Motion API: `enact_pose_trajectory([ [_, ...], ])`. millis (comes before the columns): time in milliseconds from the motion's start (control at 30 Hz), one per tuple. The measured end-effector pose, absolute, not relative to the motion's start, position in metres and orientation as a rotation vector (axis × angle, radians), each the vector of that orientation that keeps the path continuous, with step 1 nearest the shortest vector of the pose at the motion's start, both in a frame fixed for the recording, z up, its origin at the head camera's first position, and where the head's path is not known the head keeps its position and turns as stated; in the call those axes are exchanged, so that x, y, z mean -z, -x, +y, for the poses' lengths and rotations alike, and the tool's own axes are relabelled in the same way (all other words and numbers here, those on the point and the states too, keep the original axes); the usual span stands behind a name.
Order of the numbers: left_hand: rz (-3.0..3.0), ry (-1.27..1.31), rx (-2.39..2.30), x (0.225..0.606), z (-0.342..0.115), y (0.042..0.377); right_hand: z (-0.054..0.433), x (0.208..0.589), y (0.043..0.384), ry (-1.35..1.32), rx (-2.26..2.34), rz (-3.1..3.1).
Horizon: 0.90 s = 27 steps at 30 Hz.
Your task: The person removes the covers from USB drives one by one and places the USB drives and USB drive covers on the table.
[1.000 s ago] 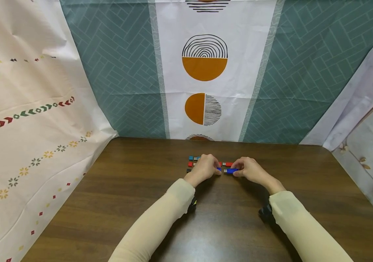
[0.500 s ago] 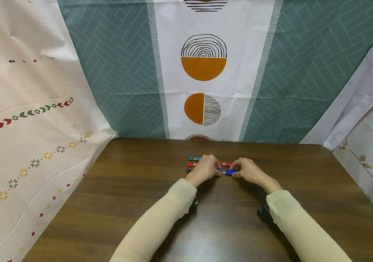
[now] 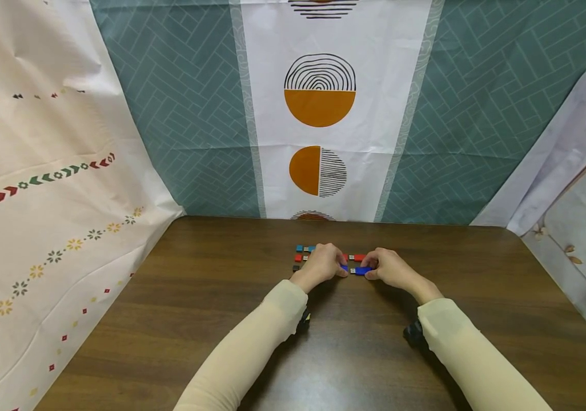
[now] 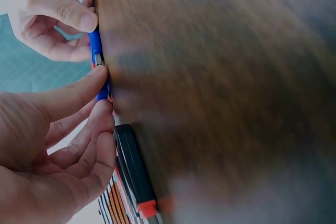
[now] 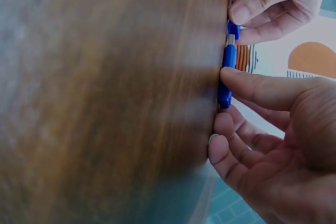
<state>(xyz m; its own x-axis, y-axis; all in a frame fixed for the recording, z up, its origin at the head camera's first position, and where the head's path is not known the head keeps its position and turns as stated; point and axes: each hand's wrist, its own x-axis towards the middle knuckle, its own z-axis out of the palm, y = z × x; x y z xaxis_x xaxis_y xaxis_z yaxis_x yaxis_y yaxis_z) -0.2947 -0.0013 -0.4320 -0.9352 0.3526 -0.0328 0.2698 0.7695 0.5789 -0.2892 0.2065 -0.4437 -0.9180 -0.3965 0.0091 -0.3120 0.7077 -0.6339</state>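
Observation:
My right hand (image 3: 393, 269) pinches a blue USB flash drive (image 5: 226, 85) between thumb and fingers, low at the tabletop. Its metal plug (image 5: 230, 39) points toward the left hand. Between the thumb and fingers of my left hand (image 3: 321, 265) is a small blue cap (image 4: 103, 92). Plug and cap lie in line, very close together in the wrist views; the head view shows a slight gap. Just behind the right fingertips lies a red USB flash drive (image 3: 359, 258), its plug facing a red cap (image 3: 345, 257) partly covered by the left hand.
Left of the left hand lie a teal cap (image 3: 300, 248), a red cap (image 3: 298, 258) and a black cap (image 3: 296, 268). A black flash drive (image 4: 134, 163) sits beside the left fingers. Hanging cloths (image 3: 318, 114) border the brown table (image 3: 354, 354) behind and at the sides.
My right hand has shifted slightly left with the blue flash drive, bringing it nearer the cap. Over the last half second both hands have stayed almost still.

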Motion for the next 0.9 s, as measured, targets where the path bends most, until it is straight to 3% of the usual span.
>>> enact_pose_trajectory([
  [900, 2.807, -0.516, -0.915, 0.433, -0.001, 0.2928, 0.2086, 0.4433, 0.2884, 0.564, 1.049, 2.741],
])
